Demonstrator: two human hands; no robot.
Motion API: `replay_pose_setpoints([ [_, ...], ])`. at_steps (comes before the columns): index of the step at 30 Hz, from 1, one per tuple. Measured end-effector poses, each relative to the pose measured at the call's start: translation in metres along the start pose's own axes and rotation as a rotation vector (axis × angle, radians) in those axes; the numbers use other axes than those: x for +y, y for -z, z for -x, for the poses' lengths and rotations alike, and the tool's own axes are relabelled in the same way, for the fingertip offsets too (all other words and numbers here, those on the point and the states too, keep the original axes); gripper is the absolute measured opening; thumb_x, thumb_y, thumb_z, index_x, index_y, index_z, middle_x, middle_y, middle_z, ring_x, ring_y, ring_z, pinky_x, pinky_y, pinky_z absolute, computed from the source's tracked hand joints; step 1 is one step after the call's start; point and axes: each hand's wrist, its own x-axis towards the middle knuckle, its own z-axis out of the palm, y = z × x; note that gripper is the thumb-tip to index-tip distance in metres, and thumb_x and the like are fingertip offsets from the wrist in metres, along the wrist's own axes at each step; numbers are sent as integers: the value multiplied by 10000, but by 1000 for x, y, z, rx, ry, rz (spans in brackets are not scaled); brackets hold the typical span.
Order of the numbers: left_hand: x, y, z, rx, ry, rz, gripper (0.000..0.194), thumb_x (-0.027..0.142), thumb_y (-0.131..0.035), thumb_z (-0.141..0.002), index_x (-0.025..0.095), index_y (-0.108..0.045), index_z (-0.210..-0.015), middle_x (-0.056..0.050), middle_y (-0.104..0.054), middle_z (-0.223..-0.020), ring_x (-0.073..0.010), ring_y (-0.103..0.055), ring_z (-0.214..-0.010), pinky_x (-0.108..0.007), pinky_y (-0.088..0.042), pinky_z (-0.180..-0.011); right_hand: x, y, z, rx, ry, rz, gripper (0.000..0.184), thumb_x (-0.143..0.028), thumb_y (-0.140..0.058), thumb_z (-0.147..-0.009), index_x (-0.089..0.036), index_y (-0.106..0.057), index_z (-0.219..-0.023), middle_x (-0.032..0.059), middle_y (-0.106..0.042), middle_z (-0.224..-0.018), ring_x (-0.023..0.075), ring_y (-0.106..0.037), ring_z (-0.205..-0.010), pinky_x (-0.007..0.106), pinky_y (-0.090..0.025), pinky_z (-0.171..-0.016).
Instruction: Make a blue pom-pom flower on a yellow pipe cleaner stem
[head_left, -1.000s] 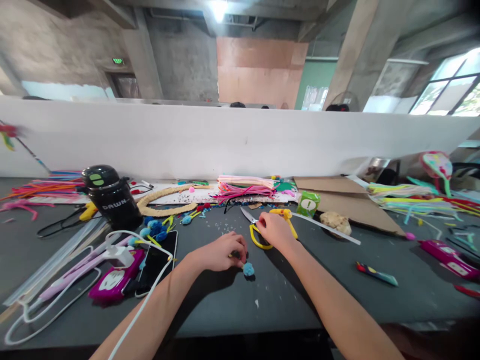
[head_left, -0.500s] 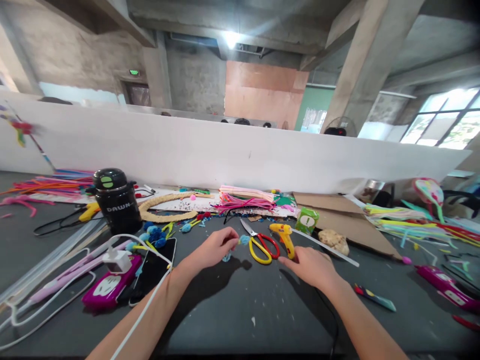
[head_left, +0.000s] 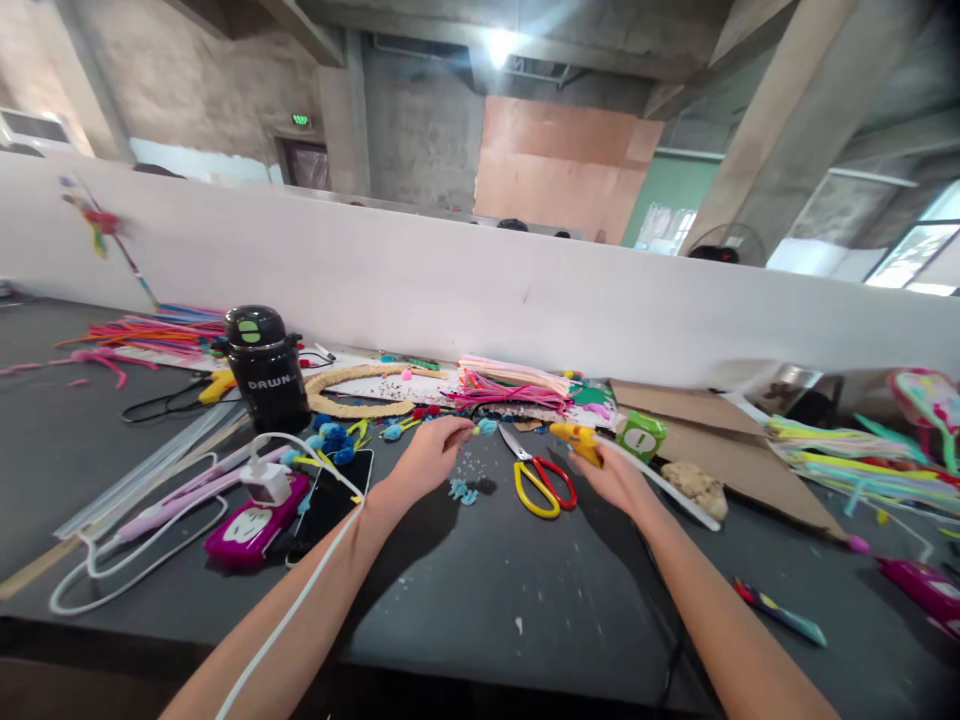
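Note:
My left hand (head_left: 429, 456) pinches a small light-blue pompom (head_left: 487, 426) on a stem just above the dark table. Blue fluff scraps (head_left: 463, 491) lie under it. My right hand (head_left: 616, 476) is closed around the handle of a yellow glue gun (head_left: 576, 437), lifted a little off the table with its nozzle pointing left toward the pompom. Scissors (head_left: 541, 478) with yellow and red handles lie between the two hands. A black cord (head_left: 672, 640) runs along the table under my right forearm.
A black jar (head_left: 265, 368) stands at the left, with a phone (head_left: 330, 503), a pink device (head_left: 252, 528) and a white charger cable (head_left: 142, 560) near it. Pipe cleaners (head_left: 510, 388), a rope ring (head_left: 358, 392), cardboard (head_left: 720, 440) and a white partition wall (head_left: 480, 290) lie beyond.
My right hand left the scissors, reached right to the glue gun, took hold of it and lifted it. My left hand carried the pompom up and away from me.

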Motion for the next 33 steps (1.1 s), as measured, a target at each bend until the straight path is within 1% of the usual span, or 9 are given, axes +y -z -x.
replay_pose_setpoints([
  [2, 1, 4, -1, 9, -67, -104, 220, 204, -450, -913, 179, -659, -977, -75, -688, -906, -194, -634, -839, -305, -482, -759, -11, 2, 2, -3, -3, -178, 372, -490, -595, -798, -151, -710, -901, 56, -694, -786, 214, -632, -725, 293, -467, -648],
  [4, 2, 6, -1, -6, -97, -153, 216, 212, -434, -929, 172, -646, -943, -77, -674, -904, -192, -617, -840, -294, -465, -736, -25, 1, 6, -43, -41, -370, 377, -479, -644, -767, -153, -709, -946, 58, -707, -846, 207, -638, -749, 295, -482, -669],
  [7, 3, 6, -1, -17, -82, -214, 213, 273, -445, -946, 162, -625, -925, -76, -656, -877, -187, -595, -791, -287, -436, -687, -48, -8, 14, -205, -27, -631, 338, -457, -638, -791, -141, -692, -900, 22, -646, -659, 153, -571, -590, 269, -447, -575],
  [9, 4, 6, -1, -43, -56, -217, 212, 295, -449, -950, 168, -617, -928, -64, -655, -863, -178, -586, -761, -280, -420, -665, -59, -18, 20, -222, -20, -761, 304, -432, -668, -775, -143, -680, -866, 2, -617, -611, 135, -546, -559, 256, -425, -558],
  [12, 4, 8, -1, -28, -29, -220, 225, 339, -465, -948, 174, -604, -883, -43, -634, -812, -169, -563, -730, -273, -391, -649, -64, -29, 28, -176, -79, -897, 278, -405, -699, -755, -151, -674, -864, -4, -622, -608, 126, -541, -549, 243, -400, -539],
  [14, 4, 8, -2, -14, -38, -231, 263, 344, -445, -957, 171, -590, -822, -32, -605, -760, -160, -534, -696, -270, -365, -633, -62, -33, 31, -148, -122, -939, 256, -397, -715, -745, -154, -668, -811, -7, -611, -579, 121, -527, -533, 241, -392, -528],
  [18, 5, 8, -4, 20, -54, -191, 266, 334, -461, -950, 164, -593, -794, -12, -568, -707, -139, -483, -654, -260, -332, -622, -56, -33, 37, -139, -168, -980, 251, -401, -710, -755, -158, -652, -736, -12, -586, -544, 118, -507, -508, 246, -388, -515],
  [26, 9, 6, -4, 42, -18, -71, 260, 318, -476, -936, 158, -577, -758, 15, -489, -640, -119, -417, -613, -247, -303, -597, -68, -26, 45, -197, -86, -986, 241, -388, -714, -759, -154, -669, -799, -9, -598, -594, 109, -499, -508, 246, -372, -512],
  [33, 8, 3, -4, 27, 9, 47, 304, 353, -447, -944, 158, -540, -731, 9, -490, -668, -120, -435, -643, -240, -328, -606, -67, -28, 47, -231, -40, -1002, 247, -405, -698, -788, -159, -690, -783, -3, -579, -573, 112, -490, -511, 248, -377, -510],
])
